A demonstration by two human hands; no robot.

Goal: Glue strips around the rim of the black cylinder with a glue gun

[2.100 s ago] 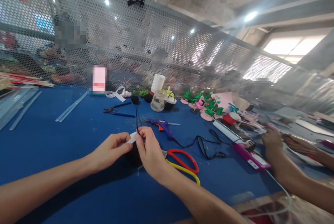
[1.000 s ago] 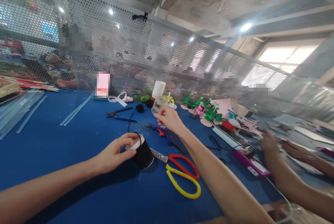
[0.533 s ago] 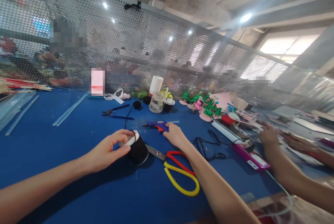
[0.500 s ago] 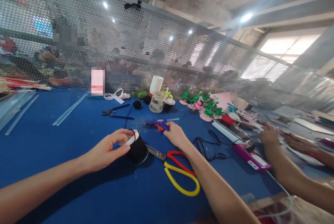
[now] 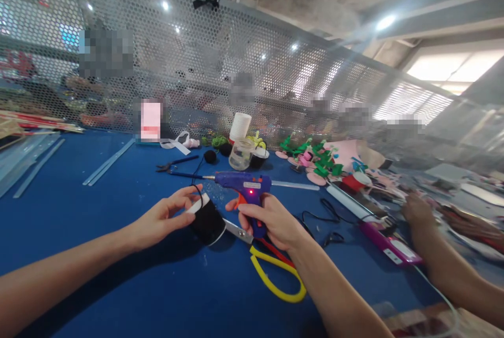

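My left hand point(image 5: 165, 218) grips the white rim of a small paper cup point(image 5: 208, 222) wrapped in black yarn; the cup lies tilted over the blue table. A strand of the yarn runs from the cup towards a black yarn ball point(image 5: 210, 156). My right hand point(image 5: 271, 220) is closed round the handle of a blue hot glue gun point(image 5: 242, 183), fingers at its orange trigger. Its nozzle points left, a red light glows on its side, and a clear glue stick point(image 5: 295, 185) sticks out behind. Scissors point(image 5: 277, 275) with red and yellow handles lie beneath, partly hidden by my right hand.
Pliers point(image 5: 177, 163) lie behind the cup. A clear jar point(image 5: 240, 155) stands near a white paper cup stack point(image 5: 240, 126). Green and pink craft pieces point(image 5: 315, 157) sit back right. A purple power strip point(image 5: 389, 243) and another person's hand point(image 5: 419, 209) are at right.
My right hand has lifted the glue gun from the table and brought it closer, above the scissors. My left hand stays on the cup, which is slightly more tilted.
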